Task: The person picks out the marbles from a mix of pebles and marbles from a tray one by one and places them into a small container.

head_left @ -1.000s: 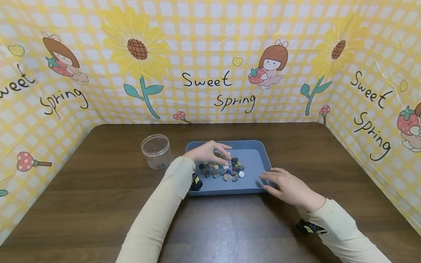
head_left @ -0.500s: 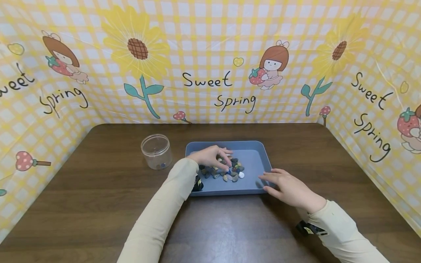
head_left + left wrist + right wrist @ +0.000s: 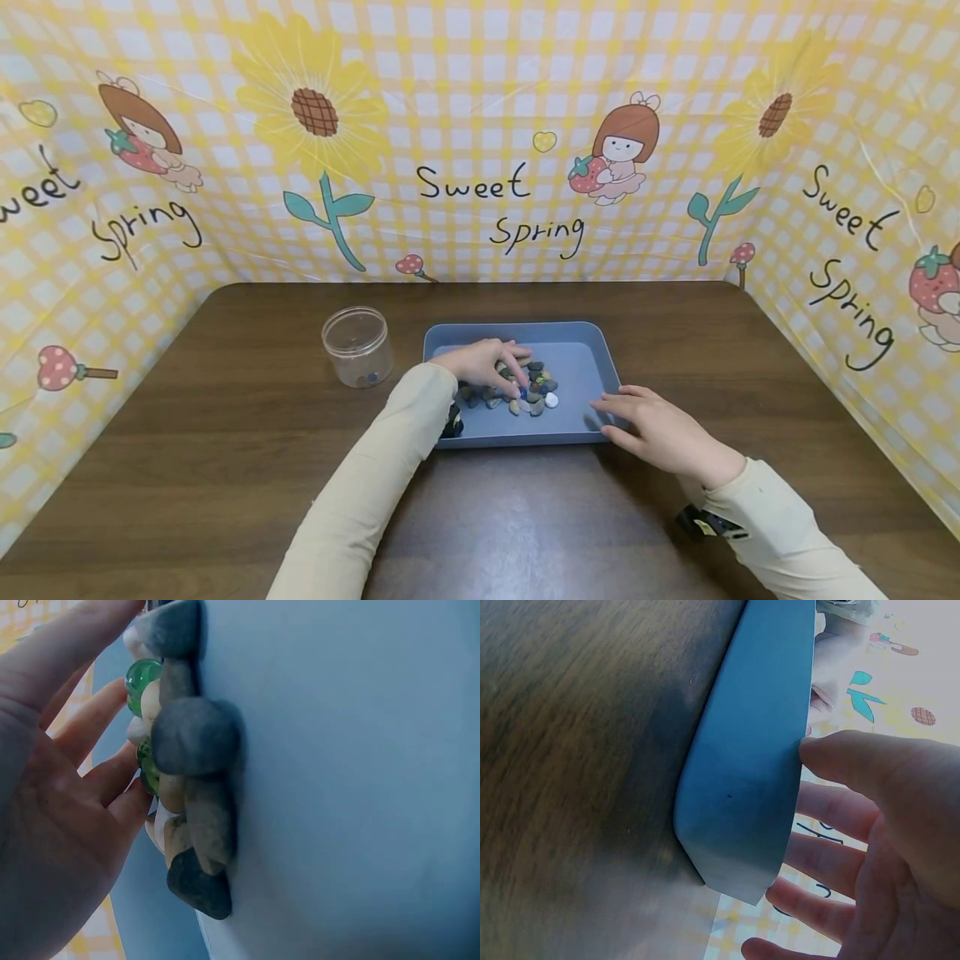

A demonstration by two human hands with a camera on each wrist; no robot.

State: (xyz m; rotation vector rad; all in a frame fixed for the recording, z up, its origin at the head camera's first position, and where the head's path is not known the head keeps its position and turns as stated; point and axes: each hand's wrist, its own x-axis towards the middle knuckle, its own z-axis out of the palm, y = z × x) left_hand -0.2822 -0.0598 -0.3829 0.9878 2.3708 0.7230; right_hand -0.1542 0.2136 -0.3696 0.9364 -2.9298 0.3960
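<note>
While the left hand point(image 3: 483, 363) is lowered over the heap of pebbles point(image 3: 525, 387) in the blue tray point(image 3: 585, 350), its fingers point(image 3: 112, 776) are seen loosely spread in the left wrist view, just beside grey, tan and green stones; nothing is pinched. The right hand point(image 3: 660, 429) is laid flat against the tray's near right corner, thumb point(image 3: 855, 761) touching the rim, fingers straight. The tray is placed mid-counter point(image 3: 225, 433). A clear plastic jar point(image 3: 357, 345) is set just left of the tray, a few small pieces visible inside.
</note>
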